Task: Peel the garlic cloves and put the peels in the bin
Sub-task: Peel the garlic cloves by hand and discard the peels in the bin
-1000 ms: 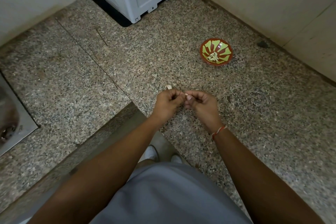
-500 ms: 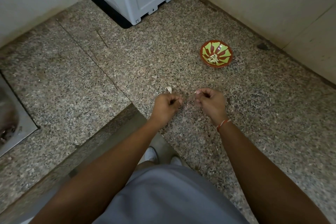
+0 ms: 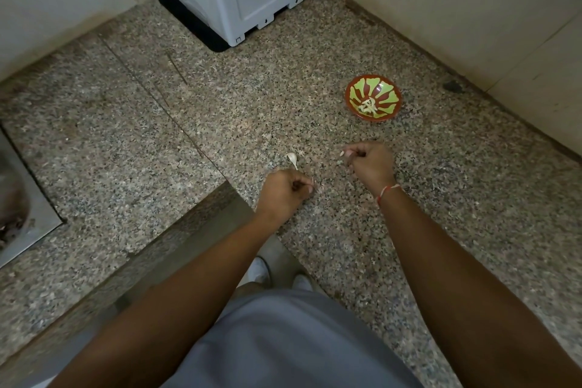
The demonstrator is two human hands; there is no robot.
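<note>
Pale peel scraps are held in the red-and-green bowl (image 3: pixel 373 101) on the table (image 3: pixel 220 123). A peel sliver (image 3: pixel 342 153) is pinched by the right hand (image 3: pixel 371 164); the left hand (image 3: pixel 285 192) is curled, its contents hidden, beside a garlic clove (image 3: pixel 293 159).

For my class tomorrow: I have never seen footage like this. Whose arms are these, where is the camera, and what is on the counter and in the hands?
The camera sits on a person's head, looking down at their own bare arms; no machine is involved. The left hand is curled, apparently around something too hidden to name. The right hand pinches a small pale scrap, likely garlic peel. A garlic clove lies on the speckled stone counter. A red-and-green bowl farther back holds pale pieces.
</note>
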